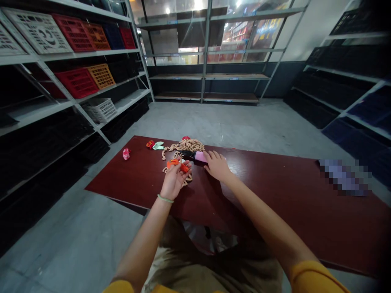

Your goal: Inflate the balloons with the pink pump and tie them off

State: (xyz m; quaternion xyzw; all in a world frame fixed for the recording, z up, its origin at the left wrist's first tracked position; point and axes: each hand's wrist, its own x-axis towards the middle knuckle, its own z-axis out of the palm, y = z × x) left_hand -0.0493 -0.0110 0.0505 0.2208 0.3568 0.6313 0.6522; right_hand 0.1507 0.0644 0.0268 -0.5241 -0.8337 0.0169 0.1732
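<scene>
My left hand (175, 179), palm up and wearing a thin green wristband, has its fingers closed on a crumpled orange piece (179, 165) that looks like soft fabric or film. Beside it, my right hand (216, 165) is palm down over the end of a long pink-and-black item (200, 157), thumb and fingers on either side of it; its exact kind is not clear. A heap of beige twisted rope or chain (191, 145) lies just beyond both hands, with loose strands trailing under the left one. A red piece (186, 138) shows behind the heap.
On the dark red table (259, 191) lie a red-orange bundle (150, 144), a pale green piece (158, 145) and a pink bundle (126, 154) to the left. A pixelated purple thing (343, 177) is at the right end. Shelves with crates (77, 83) stand around.
</scene>
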